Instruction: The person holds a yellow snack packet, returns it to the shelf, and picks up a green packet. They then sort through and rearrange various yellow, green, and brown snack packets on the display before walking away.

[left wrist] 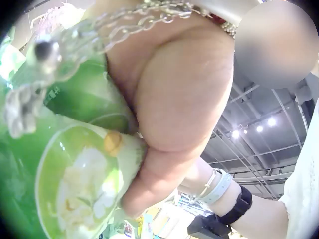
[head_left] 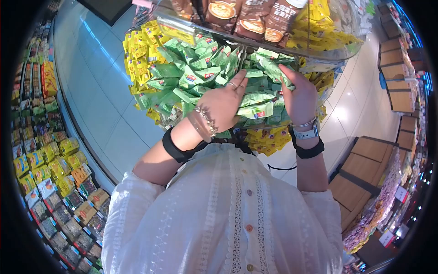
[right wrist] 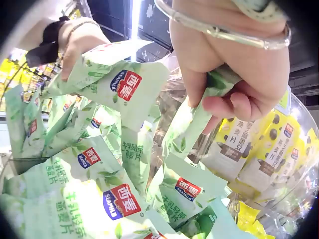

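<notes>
My right hand (head_left: 301, 96) is over the right part of a bin heaped with green oatmeal packets. It pinches one green oatmeal packet (right wrist: 187, 129) by its upper end between thumb and fingers, and the packet tilts down from the grip. The left hand (head_left: 223, 102) lies on the heap to the left, ringed fingers (head_left: 239, 84) reaching forward among the packets. Close by in the left wrist view, a green packet (left wrist: 89, 179) with a printed bowl sits against this hand (left wrist: 184, 89). Several loose packets (right wrist: 89, 199) with red and blue labels lie around both hands.
Yellow packets (head_left: 139, 59) fill the display's left side, and more yellow ones (right wrist: 249, 149) stand on the right. Above the bin, a clear tray edge (head_left: 292, 49) holds brown pouches (head_left: 251, 23). Stocked shelves (head_left: 50, 178) line the left, wooden boxes (head_left: 356, 178) the right.
</notes>
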Demonstrator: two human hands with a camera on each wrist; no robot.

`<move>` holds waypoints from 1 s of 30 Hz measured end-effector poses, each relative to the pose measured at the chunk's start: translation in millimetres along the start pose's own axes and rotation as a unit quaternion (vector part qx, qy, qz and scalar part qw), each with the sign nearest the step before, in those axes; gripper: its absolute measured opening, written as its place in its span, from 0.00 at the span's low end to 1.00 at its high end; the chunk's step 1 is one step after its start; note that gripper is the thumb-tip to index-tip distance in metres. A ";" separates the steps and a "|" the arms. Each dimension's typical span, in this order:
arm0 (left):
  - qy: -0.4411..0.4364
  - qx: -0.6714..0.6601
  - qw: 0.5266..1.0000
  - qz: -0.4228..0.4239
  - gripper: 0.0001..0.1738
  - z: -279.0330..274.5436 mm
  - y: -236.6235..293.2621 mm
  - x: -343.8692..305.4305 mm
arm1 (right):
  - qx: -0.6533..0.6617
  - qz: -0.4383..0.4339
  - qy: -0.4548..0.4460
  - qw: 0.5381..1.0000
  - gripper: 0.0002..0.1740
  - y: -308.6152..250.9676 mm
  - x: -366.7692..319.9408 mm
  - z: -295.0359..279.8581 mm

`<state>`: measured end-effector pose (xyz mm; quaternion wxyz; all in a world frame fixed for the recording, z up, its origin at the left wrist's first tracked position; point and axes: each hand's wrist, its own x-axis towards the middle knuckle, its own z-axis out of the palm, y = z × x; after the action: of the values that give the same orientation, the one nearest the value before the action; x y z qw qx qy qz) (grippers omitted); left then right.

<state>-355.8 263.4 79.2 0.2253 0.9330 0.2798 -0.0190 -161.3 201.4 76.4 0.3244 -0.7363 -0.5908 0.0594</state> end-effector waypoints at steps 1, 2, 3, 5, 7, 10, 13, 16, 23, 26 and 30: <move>0.013 -0.001 1.000 0.003 0.45 -1.9 -1.8 0.0 | -0.009 -0.014 0.014 1.000 0.23 2.1 -2.4 -0.5; 0.025 -0.010 1.000 -0.006 0.45 -3.1 -1.3 -1.1 | -0.009 -0.005 0.020 1.000 0.23 3.7 -4.3 -0.9; 0.019 -0.006 1.000 0.001 0.45 -4.5 0.5 -2.5 | -0.023 -0.019 0.018 0.999 0.23 4.8 -5.0 -0.6; 0.031 -0.018 0.999 0.000 0.45 -10.0 6.2 -4.8 | -0.037 -0.028 0.021 0.999 0.24 7.0 -4.9 1.6; 0.023 -0.006 0.999 0.025 0.45 -7.5 13.6 -7.7 | 0.012 -0.044 0.006 0.999 0.24 9.2 -3.1 6.3; 0.013 0.016 0.996 0.087 0.46 4.2 23.5 -8.8 | 0.008 -0.040 -0.006 0.999 0.24 12.4 3.4 12.9; -0.003 0.010 0.994 0.112 0.43 14.7 23.9 -7.7 | -0.005 -0.044 0.004 0.999 0.23 12.8 7.6 14.9; -0.002 0.000 0.992 0.123 0.42 13.2 22.6 -10.7 | 0.001 -0.040 -0.012 0.999 0.22 21.5 10.5 13.9; 0.040 0.020 0.996 0.082 0.40 25.3 14.0 -5.4 | -0.033 -0.092 -0.060 0.993 0.22 13.7 21.0 24.1; 0.017 0.017 0.996 0.081 0.36 30.5 12.2 -1.1 | -0.074 -0.056 -0.040 0.995 0.20 13.4 22.2 41.4; 0.032 0.019 0.996 0.085 0.33 34.7 14.4 -0.2 | -0.040 0.107 0.017 0.993 0.16 -8.1 27.0 48.6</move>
<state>-345.2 237.7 53.9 0.1997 0.9576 0.2062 0.0244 -182.9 246.5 50.7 0.2968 -0.8087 -0.5046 0.0576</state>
